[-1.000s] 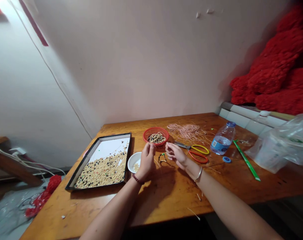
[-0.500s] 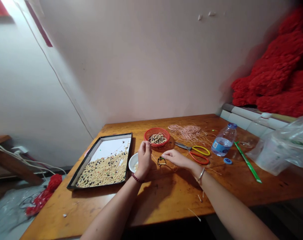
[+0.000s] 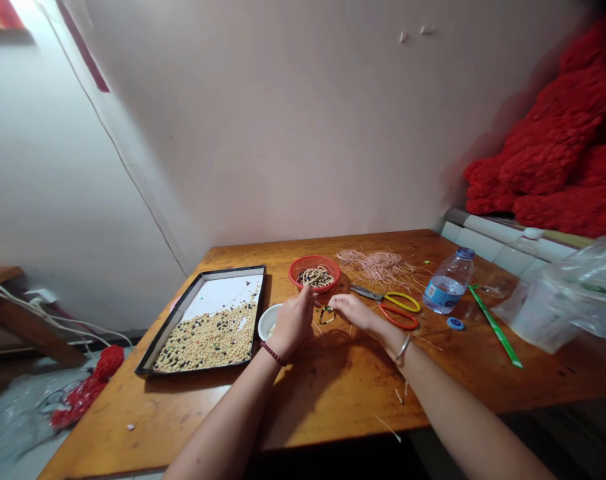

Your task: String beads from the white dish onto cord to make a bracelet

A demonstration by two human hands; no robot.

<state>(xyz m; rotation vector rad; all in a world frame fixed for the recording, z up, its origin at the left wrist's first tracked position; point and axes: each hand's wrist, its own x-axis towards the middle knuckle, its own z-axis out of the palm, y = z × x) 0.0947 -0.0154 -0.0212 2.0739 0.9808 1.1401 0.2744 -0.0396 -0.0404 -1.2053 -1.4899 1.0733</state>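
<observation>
A small loop of dark and cream beads (image 3: pixel 327 316) hangs between my two hands, low over the wooden table. My left hand (image 3: pixel 297 320) has its fingers pinched together just left of the loop; a thin cord seems to run there, too fine to follow. Thumb and fingers of my right hand (image 3: pixel 353 311) are closed at the loop's upper right, on its cord end. Behind my left hand is a white bowl (image 3: pixel 266 324), partly hidden by it. Beyond both hands stands a red basket (image 3: pixel 337 283) holding beaded strings.
A black-edged tray (image 3: pixel 261 293) of beads lies left. Behind and right are pink cord (image 3: pixel 377 265), scissors (image 3: pixel 401 309), a water bottle (image 3: pixel 445 283), a blue cap (image 3: pixel 455 324), a green strip (image 3: pixel 497 329) and a plastic-wrapped roll (image 3: pixel 557 300).
My left hand has turned over and moved slightly right, nearer my right hand. My right hand has lifted slightly and shifted right, and the bead loop has moved up a little.
</observation>
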